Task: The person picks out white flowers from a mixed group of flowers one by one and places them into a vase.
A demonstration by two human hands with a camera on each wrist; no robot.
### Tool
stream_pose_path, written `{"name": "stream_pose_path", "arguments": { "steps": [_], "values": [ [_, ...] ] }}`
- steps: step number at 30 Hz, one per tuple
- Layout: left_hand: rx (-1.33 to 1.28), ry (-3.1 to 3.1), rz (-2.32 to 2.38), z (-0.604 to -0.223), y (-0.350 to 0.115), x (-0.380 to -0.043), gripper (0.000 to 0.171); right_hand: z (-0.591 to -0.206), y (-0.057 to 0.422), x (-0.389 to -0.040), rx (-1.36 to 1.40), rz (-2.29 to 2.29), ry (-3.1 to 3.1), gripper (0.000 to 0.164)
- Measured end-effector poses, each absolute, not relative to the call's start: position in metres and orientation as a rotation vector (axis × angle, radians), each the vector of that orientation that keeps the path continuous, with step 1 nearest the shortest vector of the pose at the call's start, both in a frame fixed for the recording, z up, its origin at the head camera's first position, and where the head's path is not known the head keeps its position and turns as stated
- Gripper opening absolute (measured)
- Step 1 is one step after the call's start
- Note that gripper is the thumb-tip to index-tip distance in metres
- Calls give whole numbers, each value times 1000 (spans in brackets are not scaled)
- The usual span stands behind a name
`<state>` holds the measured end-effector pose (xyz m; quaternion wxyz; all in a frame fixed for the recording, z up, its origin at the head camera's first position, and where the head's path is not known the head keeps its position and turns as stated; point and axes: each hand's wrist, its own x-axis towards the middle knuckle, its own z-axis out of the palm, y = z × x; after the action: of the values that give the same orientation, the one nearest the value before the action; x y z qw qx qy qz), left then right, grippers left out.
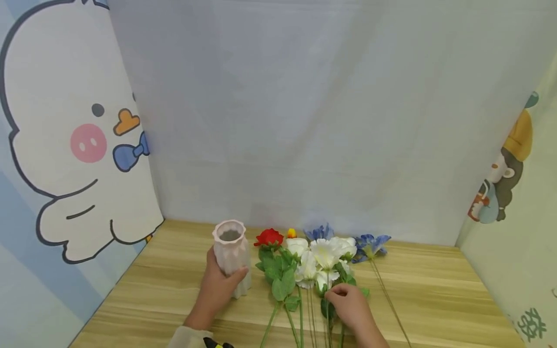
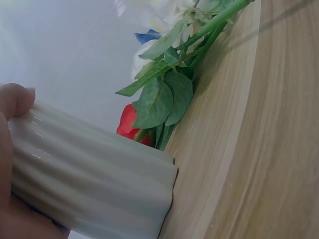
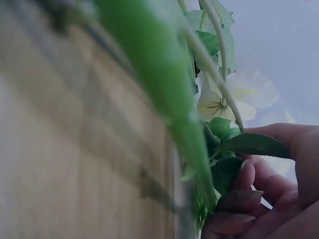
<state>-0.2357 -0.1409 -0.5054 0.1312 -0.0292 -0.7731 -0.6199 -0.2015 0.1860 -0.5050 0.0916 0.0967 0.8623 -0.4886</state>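
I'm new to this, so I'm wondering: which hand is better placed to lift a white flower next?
Probably the right hand: its fingers appear to pinch a stem below the white flowers. The left hand grips the vase, left of the flowers.

Left forearm (image 1: 201, 311): bare near the wrist, then covered by a plain, pale cream sleeve (image 1: 188, 337). Right forearm (image 1: 369, 331): bare as far as visible. Fingers (image 3: 239, 201): ungloved, with short, rounded nails (image 3: 245, 166).
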Motion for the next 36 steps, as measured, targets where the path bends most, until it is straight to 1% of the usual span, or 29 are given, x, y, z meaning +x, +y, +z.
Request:
{"name": "stream_pose_path", "arguments": {
  "steps": [3, 9, 14, 19, 29, 36],
  "values": [
    [-77, -2238, -1811, -506, -138, -236, 94, -502, 185, -200, 330, -1501, 2557, 22],
    [-75, -2235, -1828, -504, -136, -236, 95, -492, 184, -198, 375, -1630, 2493, 27],
    [-60, -2250, -1808, -504, -137, -236, 95, -485, 180, -199, 325, -1816, 2383, 27],
    [-28, -2278, -1782, -504, -138, -236, 96, -480, 178, -198, 251, -1876, 2353, 24],
    [-49, -2277, -1782, -502, -137, -235, 95, -465, 175, -195, 247, -2014, 2164, 32],
    [-50, -2276, -1801, -502, -138, -231, 95, -455, 171, -192, 226, -2089, 2139, 32]
  ]
}}
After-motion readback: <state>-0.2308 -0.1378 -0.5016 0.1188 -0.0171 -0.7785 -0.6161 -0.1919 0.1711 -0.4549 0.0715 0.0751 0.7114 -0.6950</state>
